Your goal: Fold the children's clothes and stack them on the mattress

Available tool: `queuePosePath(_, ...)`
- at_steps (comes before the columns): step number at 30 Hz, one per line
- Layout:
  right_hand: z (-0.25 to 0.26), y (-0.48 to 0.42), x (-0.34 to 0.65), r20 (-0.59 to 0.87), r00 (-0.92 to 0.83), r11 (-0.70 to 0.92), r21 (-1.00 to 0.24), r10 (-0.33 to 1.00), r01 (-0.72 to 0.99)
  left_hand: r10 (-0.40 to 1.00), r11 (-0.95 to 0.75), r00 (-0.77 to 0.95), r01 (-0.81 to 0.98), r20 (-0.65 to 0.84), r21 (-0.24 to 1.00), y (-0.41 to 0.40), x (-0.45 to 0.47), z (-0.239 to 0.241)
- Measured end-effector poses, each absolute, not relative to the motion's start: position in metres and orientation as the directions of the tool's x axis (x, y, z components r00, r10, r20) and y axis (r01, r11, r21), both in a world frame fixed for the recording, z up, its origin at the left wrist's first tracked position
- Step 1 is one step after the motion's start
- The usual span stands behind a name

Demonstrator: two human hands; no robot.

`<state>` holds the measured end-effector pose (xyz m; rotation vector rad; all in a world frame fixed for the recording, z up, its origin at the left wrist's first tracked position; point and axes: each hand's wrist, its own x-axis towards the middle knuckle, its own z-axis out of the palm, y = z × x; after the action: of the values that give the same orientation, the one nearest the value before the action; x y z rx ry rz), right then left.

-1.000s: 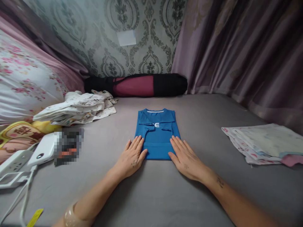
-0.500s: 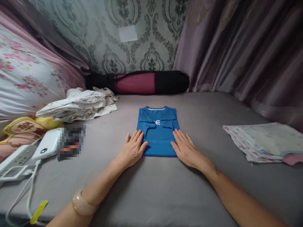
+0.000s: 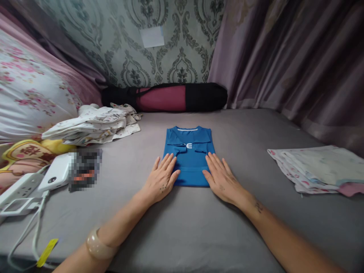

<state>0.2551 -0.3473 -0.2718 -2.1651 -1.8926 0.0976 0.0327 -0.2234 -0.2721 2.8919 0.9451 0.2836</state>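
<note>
In the middle of the bed lies a blue T-shirt (image 3: 189, 161), partly folded, its collar at the far end and its sleeves turned inward. White lettering shows between the sleeves, and the near end is turned up in a straight band. My left hand (image 3: 162, 176) rests flat on the shirt's left edge, fingers stretched forward. Across from it, my right hand (image 3: 222, 175) lies flat on the right edge with its fingers out. Both thumbs point inward over the turned-up band. A pale bangle (image 3: 99, 244) circles my left wrist.
Grey sheeting (image 3: 182, 231) covers the bed. Crumpled white clothes (image 3: 96, 123) lie at the back left, folded cloths (image 3: 315, 168) at the right. A power bank (image 3: 57, 172), a power strip (image 3: 24, 187) and cables occupy the left. A black and maroon long bag (image 3: 162, 98) lines the wall.
Both hands have shifted slightly inward over the shirt's edges, thumbs a little closer together. The shirt keeps its folded shape, and the camera view has moved slightly.
</note>
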Motion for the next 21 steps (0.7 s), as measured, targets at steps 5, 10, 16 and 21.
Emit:
queuePosePath(5, -0.270, -0.350, 0.251, 0.079, 0.096, -0.074, -0.242, 0.992, 0.967, 0.546, -0.832, 0.833, 0.525, 0.092, 0.181, -0.222, 0.031, -0.274)
queuePosePath(10, -0.268, -0.352, 0.253, 0.036, 0.091, -0.077, -0.290, 0.995, 0.954, 0.531, -0.837, 0.839, 0.495, 0.123, 0.235, -0.222, 0.028, -0.277)
queuePosePath(16, -0.251, -0.360, 0.250, 0.184, -0.136, 0.195, -0.354, 0.973, 0.915, 0.311, -0.930, 0.910, 0.232, 0.274, 0.285, -0.230, 0.024, -0.261)
queuePosePath(21, -0.253, -0.363, 0.244, 0.217, -0.187, 0.262, -0.396, 0.958, 0.880, 0.252, -0.951, 0.942, 0.199, 0.222, 0.235, -0.236, 0.029, -0.256)
